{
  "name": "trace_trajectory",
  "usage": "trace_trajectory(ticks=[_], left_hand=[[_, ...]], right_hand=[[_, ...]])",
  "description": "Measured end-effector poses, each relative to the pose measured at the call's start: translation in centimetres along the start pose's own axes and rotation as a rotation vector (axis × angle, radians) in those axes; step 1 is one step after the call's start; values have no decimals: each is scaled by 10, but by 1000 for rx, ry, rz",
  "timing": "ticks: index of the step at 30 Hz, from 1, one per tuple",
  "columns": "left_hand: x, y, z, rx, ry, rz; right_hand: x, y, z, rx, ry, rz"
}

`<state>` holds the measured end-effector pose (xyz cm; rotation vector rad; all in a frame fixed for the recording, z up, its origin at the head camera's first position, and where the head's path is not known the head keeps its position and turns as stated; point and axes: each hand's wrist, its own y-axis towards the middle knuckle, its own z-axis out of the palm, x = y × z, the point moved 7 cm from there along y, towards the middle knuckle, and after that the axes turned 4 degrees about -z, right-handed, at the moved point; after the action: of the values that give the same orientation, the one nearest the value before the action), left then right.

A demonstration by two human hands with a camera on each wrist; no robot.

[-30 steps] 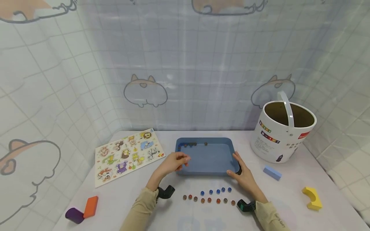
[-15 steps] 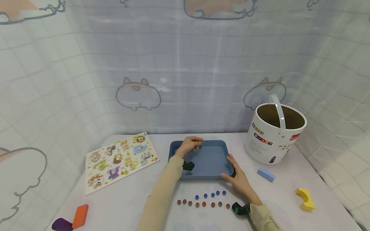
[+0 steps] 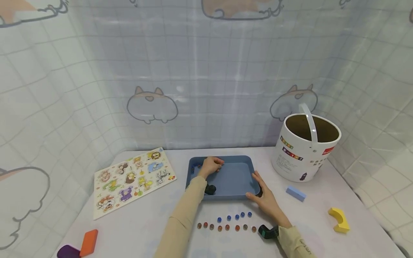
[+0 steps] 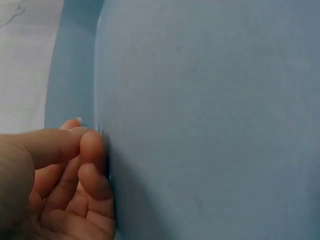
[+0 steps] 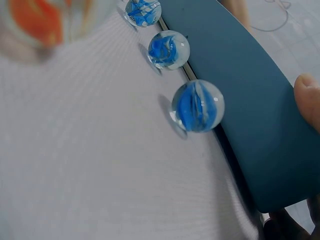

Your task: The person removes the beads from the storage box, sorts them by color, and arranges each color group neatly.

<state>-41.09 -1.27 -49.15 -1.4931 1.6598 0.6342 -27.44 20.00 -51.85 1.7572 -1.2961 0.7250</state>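
Observation:
A blue-grey tray [image 3: 238, 179] lies on the table, with several small glass marbles [image 3: 193, 169] by its far left corner. My left hand [image 3: 210, 167] reaches into the tray near the far wall, with thumb and fingertips drawn together. A tiny dark marble [image 3: 218, 170] shows at those fingertips in the head view; in the left wrist view my fingers [image 4: 92, 182] hide it. My right hand [image 3: 267, 199] grips the tray's near right corner, the thumb [image 5: 307, 95] against its wall. Blue marbles [image 5: 198, 106] and an orange one [image 5: 37, 20] lie before the tray.
Several reddish and brown marbles [image 3: 227, 227] form a row nearer me. An animal puzzle board [image 3: 133, 181] lies left, an orange block [image 3: 88, 242] and purple block [image 3: 68, 251] near it. Right are a white bucket [image 3: 300, 154], a blue block [image 3: 295, 193] and a yellow arch [image 3: 340, 220].
My left hand has moved from the tray's left near side to its far part, then drawn slightly back towards me. The right hand keeps its grip. The head view has shifted a little.

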Motion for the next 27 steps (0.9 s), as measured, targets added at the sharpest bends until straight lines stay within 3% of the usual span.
trace_trajectory(ticks=[6, 10, 22, 27], left_hand=[[7, -3, -6, 59, -75, -54], [15, -3, -11, 55, -95, -91], [21, -12, -39, -126, -25, -56], [16, -15, -42, -158, 99, -6]], right_hand=[[1, 1, -1, 1, 9, -5], [2, 0, -2, -3, 14, -3], [4, -1, -1, -4, 1, -15], [5, 0, -2, 0, 4, -20]])
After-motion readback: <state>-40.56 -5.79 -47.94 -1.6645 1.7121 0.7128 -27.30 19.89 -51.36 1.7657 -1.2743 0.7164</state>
